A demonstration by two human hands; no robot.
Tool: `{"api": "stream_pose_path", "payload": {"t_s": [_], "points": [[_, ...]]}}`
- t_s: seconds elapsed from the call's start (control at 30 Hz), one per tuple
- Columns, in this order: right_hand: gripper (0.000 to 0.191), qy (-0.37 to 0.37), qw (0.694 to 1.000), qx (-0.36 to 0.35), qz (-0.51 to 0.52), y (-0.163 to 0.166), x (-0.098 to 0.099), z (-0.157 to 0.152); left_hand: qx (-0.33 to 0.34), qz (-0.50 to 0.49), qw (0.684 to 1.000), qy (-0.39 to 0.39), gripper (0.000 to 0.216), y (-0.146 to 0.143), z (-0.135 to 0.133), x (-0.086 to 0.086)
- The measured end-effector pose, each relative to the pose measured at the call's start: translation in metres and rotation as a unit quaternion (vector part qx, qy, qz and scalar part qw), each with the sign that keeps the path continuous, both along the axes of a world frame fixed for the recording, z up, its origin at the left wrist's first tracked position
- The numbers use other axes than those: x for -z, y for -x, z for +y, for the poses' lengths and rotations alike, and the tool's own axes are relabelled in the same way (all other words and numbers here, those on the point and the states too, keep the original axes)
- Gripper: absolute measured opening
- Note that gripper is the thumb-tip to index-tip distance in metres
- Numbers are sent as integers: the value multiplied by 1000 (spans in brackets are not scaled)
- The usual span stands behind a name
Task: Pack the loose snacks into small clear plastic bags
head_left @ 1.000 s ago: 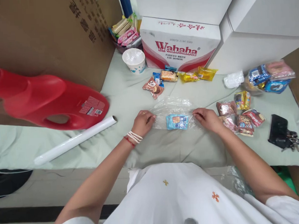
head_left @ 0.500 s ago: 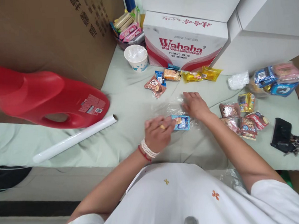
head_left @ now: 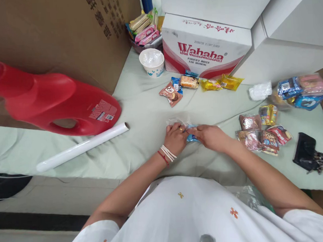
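Observation:
A small blue snack packet [head_left: 192, 137] lies on the cloth in front of me, partly hidden by my fingers. Clear plastic wrap [head_left: 179, 120] shows just beyond it, and also around the packet's far edge. My left hand [head_left: 176, 139], with beaded bracelets at the wrist, has its fingers bent over the packet's left end and the wrap. From the other side my right hand [head_left: 213, 136] pinches at the packet's upper right part, its fingertips meeting those of the left. How much of the wrap is between the fingers is hidden.
Beyond my hands lie a brown snack packet [head_left: 171, 95] and yellow packets [head_left: 231, 82], near a paper cup [head_left: 152, 63] and a Wahaha carton [head_left: 201, 58]. Several snacks [head_left: 250, 139] and a black key case [head_left: 304, 148] sit right. A red jug [head_left: 59, 101] and white roll [head_left: 82, 147] are left.
My right hand has come left and nearer, from flat on the wrap to a pinch at the packet. The left fingers have bent, and the wrap has been drawn in around the packet.

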State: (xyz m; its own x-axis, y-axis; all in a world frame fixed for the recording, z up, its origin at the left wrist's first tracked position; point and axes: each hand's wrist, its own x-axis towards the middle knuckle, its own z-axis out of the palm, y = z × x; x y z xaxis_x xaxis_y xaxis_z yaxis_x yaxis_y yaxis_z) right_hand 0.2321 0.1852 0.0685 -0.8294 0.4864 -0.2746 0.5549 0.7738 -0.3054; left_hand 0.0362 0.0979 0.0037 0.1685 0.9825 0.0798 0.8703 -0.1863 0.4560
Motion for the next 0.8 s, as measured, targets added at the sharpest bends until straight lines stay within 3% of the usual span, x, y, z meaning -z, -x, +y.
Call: {"api": "stream_pose_path", "payload": {"t_s": [0.1,0.17,0.23,0.3,0.37,0.47,0.53,0.67,0.8], "points": [[59,-42,999,-22,-21,-8,12,-26,-72,-96,993,-15,29,19,0,10],[60,-60,997,-28,-25,-9,18,-35,-195,-150,969,-36,29,34,2,14],[60,-74,997,-21,-29,-8,19,-40,-325,-156,931,-52,28,43,6,12],[59,-85,996,-11,-32,-6,18,-42,-373,-115,920,-38,30,44,10,4],[57,-88,996,-4,-32,-5,16,-42,-324,-61,944,3,32,38,12,-7],[56,-70,997,0,-21,-6,16,-40,-228,-67,969,58,13,25,10,-22],[56,-51,999,-2,0,-8,19,-39,-206,-162,961,83,4,15,9,-27],[53,-15,998,13,64,-16,26,-43,-158,-319,927,115,17,-13,10,-29],[37,64,979,30,192,-36,30,-48,-84,-210,971,73,30,-39,9,-23]]}}
